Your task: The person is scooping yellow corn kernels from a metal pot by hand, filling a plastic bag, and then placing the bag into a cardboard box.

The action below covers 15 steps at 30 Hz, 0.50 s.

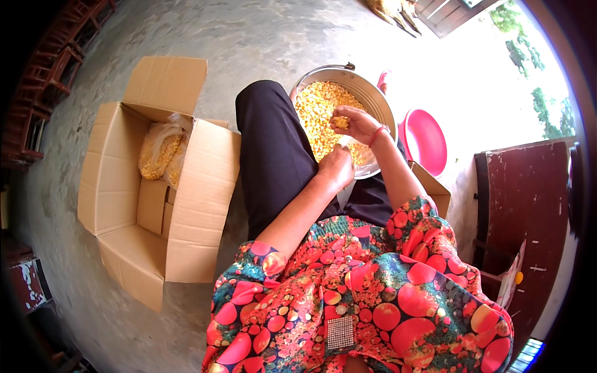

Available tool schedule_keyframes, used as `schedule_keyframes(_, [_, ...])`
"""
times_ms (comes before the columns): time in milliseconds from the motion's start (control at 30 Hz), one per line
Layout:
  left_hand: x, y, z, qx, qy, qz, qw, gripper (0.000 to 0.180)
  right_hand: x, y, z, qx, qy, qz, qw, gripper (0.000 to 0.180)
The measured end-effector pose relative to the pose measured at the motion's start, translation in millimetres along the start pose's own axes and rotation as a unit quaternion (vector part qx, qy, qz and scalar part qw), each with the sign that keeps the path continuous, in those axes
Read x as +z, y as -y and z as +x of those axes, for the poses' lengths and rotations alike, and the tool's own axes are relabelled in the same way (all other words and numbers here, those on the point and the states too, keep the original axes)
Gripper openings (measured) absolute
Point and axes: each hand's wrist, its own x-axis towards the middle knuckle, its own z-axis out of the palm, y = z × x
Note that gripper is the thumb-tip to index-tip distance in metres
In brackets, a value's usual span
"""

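A metal bucket [377, 105] full of yellow corn kernels [318, 109] stands between my knees. My right hand [357, 126] is cupped over the corn, its fingers curled around a small heap of kernels. Just below it, my left hand [336, 166] is closed at the bucket's near rim, gripping a clear plastic bag [369, 166]. Part of that bag shows between and beside my hands; the rest is hidden by them. To my left, an open cardboard box [202, 205] holds clear bags of corn [159, 152] in its far part.
A pink basin [426, 142] sits right of the bucket, with another cardboard box [433, 189] partly hidden by my right arm. Dark red wooden furniture [522, 205] stands at the right. Wooden chairs [46, 81] line the far left. A dog [393, 9] lies on the floor at the top.
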Motion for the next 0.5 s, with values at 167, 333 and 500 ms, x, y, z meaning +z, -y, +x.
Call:
schedule_keyframes(167, [-1, -2, 0, -0.006, -0.020, -0.032, 0.999, 0.039, -30, 8, -39, 0.037, -0.008, -0.119, 0.992, 0.019])
schedule_keyframes(333, [2, -3, 0, 0.025, 0.032, -0.010, 0.999, 0.041, -34, 8, -49, 0.087, -0.019, -0.503, 0.859, 0.025])
schedule_keyframes(500, [8, 1, 1, 0.057, 0.104, 0.059, 0.991, 0.037, -24, 7, -9, 0.037, -0.078, -0.437, 0.895, 0.020])
